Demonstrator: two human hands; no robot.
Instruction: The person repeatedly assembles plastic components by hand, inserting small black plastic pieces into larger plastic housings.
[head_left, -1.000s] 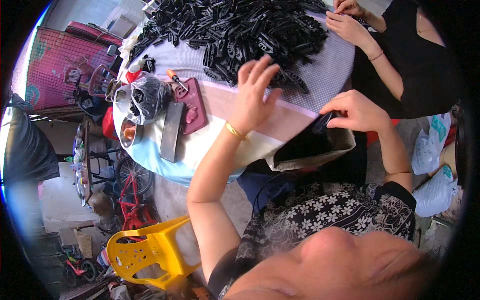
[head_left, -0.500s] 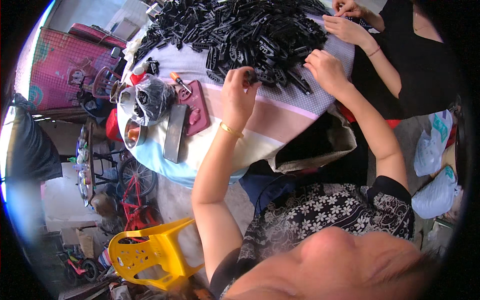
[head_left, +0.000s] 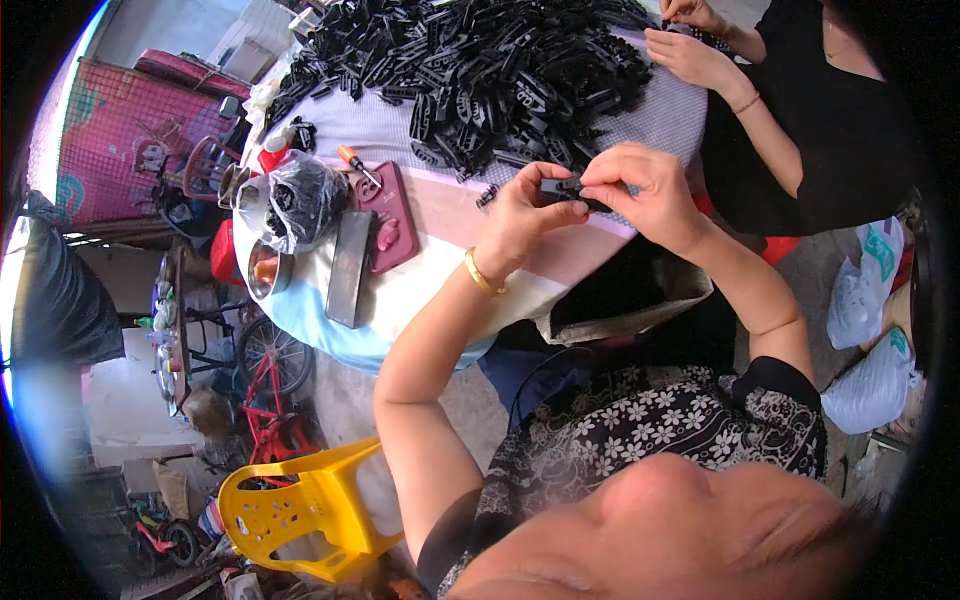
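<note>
Between my two hands, over the near edge of the cloth-covered table, is a small black plastic part (head_left: 562, 187). My left hand (head_left: 522, 218) is closed on its left end, thumb below and fingers above. My right hand (head_left: 648, 190) pinches its right end with thumb and fingertips. A large heap of similar black plastic parts (head_left: 470, 80) lies just beyond. One small black piece (head_left: 487, 196) rests on the cloth beside my left hand.
Left on the table (head_left: 430, 295) are a dark oblong case (head_left: 350, 265), a maroon phone case (head_left: 398, 225), an orange-handled screwdriver (head_left: 358, 163), a plastic bag (head_left: 305, 205) and a metal bowl (head_left: 270, 275). A co-worker's hands (head_left: 690, 50) hold a black part at right. A yellow chair (head_left: 300, 510) stands at lower left.
My right hand has come left and nearer from beside the heap to meet my left hand, which has moved right and nearer. Both now grip one black part. A small piece shows on the cloth.
</note>
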